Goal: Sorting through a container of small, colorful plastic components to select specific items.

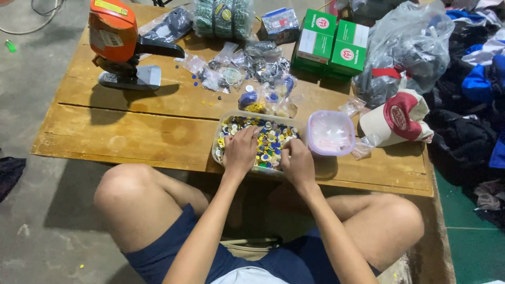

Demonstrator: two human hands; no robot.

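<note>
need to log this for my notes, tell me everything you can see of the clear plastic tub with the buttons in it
The clear rectangular plastic tub has rounded corners and looks like thin, see-through plastic. It sits flat and open, no lid on it, near the front edge of the worn wooden table. It is filled with small round buttons, mostly white, yellow and blue. The left hand and right hand both rest in the buttons. A lilac-rimmed plastic container stands just beside it.

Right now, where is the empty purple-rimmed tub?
In the head view, the purple-rimmed tub sits on the wooden table, just right of the button tray, beside the cap.
</note>
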